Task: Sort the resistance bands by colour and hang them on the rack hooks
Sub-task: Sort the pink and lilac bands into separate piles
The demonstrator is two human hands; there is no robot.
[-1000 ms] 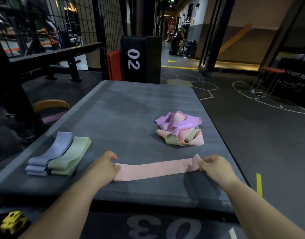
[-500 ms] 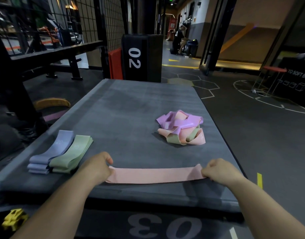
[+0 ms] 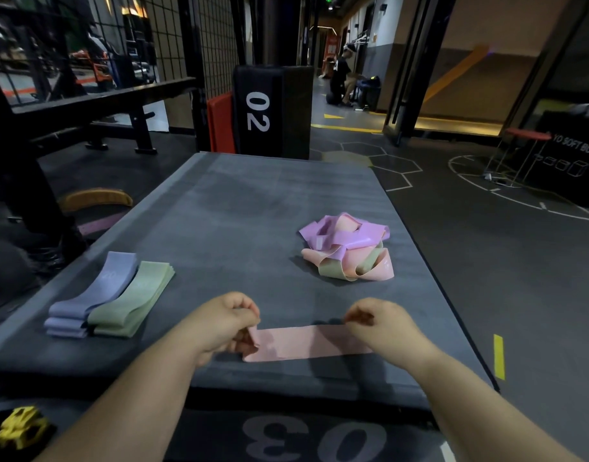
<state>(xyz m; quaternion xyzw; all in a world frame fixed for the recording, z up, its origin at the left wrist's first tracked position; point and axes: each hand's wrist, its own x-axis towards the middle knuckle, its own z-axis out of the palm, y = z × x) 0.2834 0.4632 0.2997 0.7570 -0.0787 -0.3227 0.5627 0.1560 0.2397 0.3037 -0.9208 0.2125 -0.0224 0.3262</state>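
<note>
A pink resistance band [image 3: 303, 343] lies flat near the front edge of the grey mat [image 3: 239, 208]. My left hand [image 3: 219, 323] pinches its left end and my right hand [image 3: 383, 325] pinches its right end. Farther back on the right sits a tangled pile of bands [image 3: 348, 250] in purple, pink and green. On the left lie a folded stack of lilac bands [image 3: 93, 293] and, touching it, a folded stack of green bands [image 3: 133, 300]. No rack hooks are plainly visible.
A black block marked 02 [image 3: 273, 111] and a red pad [image 3: 221, 123] stand behind the mat. A black frame and wire grid [image 3: 86, 105] fill the left. A yellow object [image 3: 21, 430] lies at bottom left. A person sits far back in the corridor.
Both hands have moved toward each other, so the pink band is shorter between them. Its ends are lifted in a pinch instead of pressed flat.
</note>
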